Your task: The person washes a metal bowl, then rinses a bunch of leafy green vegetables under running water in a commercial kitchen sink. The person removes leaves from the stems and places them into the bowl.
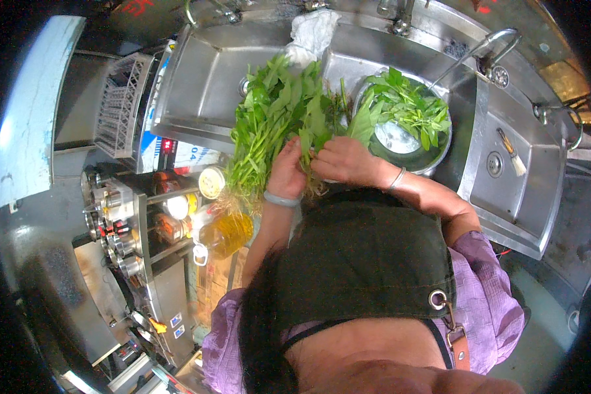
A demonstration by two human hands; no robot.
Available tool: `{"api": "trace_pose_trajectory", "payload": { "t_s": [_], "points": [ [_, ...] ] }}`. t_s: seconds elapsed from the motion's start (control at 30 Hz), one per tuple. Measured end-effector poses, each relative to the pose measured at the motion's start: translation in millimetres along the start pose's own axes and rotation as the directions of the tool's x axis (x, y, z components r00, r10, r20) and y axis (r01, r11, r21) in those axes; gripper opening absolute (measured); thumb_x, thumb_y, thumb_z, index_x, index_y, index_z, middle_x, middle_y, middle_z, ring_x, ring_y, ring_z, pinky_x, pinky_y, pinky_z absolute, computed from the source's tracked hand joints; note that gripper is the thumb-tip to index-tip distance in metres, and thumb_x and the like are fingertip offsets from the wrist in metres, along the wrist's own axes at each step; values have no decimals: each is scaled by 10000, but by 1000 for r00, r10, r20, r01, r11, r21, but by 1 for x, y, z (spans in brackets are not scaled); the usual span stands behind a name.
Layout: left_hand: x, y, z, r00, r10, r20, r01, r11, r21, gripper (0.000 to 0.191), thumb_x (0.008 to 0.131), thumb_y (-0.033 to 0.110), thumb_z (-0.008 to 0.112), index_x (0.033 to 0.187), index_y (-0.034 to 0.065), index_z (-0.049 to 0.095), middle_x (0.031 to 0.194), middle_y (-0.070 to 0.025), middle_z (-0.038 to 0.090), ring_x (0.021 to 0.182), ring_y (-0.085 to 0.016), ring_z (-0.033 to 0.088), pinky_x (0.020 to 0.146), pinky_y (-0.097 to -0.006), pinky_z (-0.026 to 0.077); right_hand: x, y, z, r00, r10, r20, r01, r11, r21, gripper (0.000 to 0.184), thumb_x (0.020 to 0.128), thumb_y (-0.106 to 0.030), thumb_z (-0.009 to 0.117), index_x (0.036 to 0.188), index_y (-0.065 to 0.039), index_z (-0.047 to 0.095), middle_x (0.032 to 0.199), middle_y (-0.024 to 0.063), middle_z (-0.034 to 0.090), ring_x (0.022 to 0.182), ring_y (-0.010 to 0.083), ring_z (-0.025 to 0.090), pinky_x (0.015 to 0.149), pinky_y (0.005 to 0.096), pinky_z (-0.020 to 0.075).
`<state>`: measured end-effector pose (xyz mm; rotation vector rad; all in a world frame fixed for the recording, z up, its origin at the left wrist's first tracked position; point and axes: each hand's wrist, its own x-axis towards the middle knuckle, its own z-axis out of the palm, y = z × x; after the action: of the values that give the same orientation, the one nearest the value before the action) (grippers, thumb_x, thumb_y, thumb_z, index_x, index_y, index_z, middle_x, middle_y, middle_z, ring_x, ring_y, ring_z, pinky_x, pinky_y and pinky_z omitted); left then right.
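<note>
A large bunch of leafy greens (266, 123) with thin roots lies over the divider and front edge of the steel sinks. My left hand (288, 167) is closed around stems at the right side of this bunch. Close beside it, my right hand (342, 160) has its fingers curled on the same greens; its fingertips are partly hidden. Right of my hands, a round metal basin (445, 157) stands in the middle sink, holding water and loose green leaves (413, 108). Root ends and stems (339, 106) lie between the bunch and the basin.
A white cloth (312, 32) hangs over the sink divider. A curved faucet (502, 39) reaches over the basin. The right sink (505, 197) holds a wooden-handled brush (512, 155). At the left are a plastic crate (120, 106), a lidded tub (212, 182), an oil jug (226, 236) and a metal shelf (145, 226).
</note>
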<state>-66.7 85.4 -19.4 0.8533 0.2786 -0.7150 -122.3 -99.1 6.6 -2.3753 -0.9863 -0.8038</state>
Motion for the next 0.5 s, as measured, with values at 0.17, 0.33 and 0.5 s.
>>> {"api": "trace_pose_trajectory", "payload": {
  "t_s": [0.17, 0.33, 0.5],
  "points": [
    [-2, 1, 6, 992, 127, -1, -126, 986, 108, 203, 937, 119, 599, 1118, 49, 540, 1039, -71, 622, 885, -196, 604, 780, -357, 509, 3, -14, 6, 856, 444, 264, -488, 862, 135, 67, 752, -120, 618, 805, -80, 613, 747, 49, 619, 720, 236, 633, 623, 383, 501],
    [-7, 12, 12, 973, 226, 47, -231, 955, 188, 208, 933, 112, 605, 1113, 34, 538, 1009, -104, 622, 782, -179, 584, 691, -330, 500, 3, -1, -1, 460, 888, -8, -576, 306, 758, 23, 795, -55, 614, 817, -58, 614, 735, -14, 580, 637, 128, 534, 564, 275, 435],
    [-11, 20, 15, 992, 127, 11, -128, 982, 143, 222, 917, 118, 630, 1106, 33, 549, 981, -110, 628, 732, -168, 574, 657, -298, 485, -9, 35, -37, 240, 932, 273, -209, -225, 952, 89, 868, -35, 500, 874, -84, 574, 823, -8, 581, 691, 59, 494, 593, 209, 391]
  ]
}}
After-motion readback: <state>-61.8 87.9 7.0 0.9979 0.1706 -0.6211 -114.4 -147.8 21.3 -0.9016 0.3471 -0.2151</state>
